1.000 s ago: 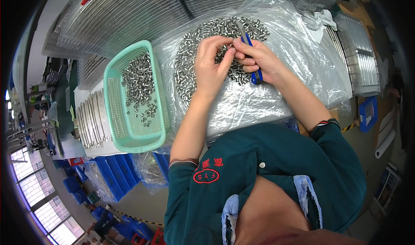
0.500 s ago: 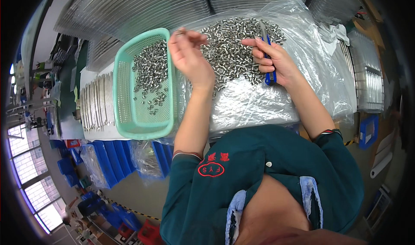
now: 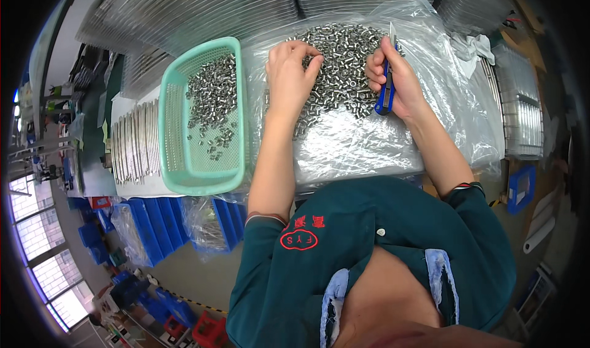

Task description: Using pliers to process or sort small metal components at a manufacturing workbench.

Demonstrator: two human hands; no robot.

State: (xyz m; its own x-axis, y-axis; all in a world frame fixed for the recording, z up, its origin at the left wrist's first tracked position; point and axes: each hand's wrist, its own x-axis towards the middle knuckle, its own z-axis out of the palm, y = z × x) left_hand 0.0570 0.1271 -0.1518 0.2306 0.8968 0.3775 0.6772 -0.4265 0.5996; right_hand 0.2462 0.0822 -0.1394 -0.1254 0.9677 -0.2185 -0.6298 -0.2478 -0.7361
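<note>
My right hand (image 3: 396,78) is wrapped round a blue utility knife (image 3: 385,96), whose blade points away from me over the pile's right side. At the pile's left part, my left hand (image 3: 290,73) reaches down with bent fingers, thumb and forefinger brought together; whatever lies between them is too small or hidden to make out. Short shiny metal sleeves (image 3: 344,71) are heaped on clear plastic sheeting (image 3: 356,148) between and beyond both hands. Left of my left hand stands a pale green plastic basket (image 3: 241,133) with many similar small metal pieces (image 3: 212,93) inside.
Long metal rods (image 3: 136,142) lie left of the basket. Clear ridged plastic trays (image 3: 203,16) are stacked along the far side, and more trays (image 3: 521,102) stand at the right. A whitish cloth (image 3: 473,50) lies at the far right. Blue bins (image 3: 157,231) stand below the table's left edge.
My left hand has moved right and down, from beside the basket's rim onto the pile. The right hand has turned the knife slightly, its blade now more upright in view.
</note>
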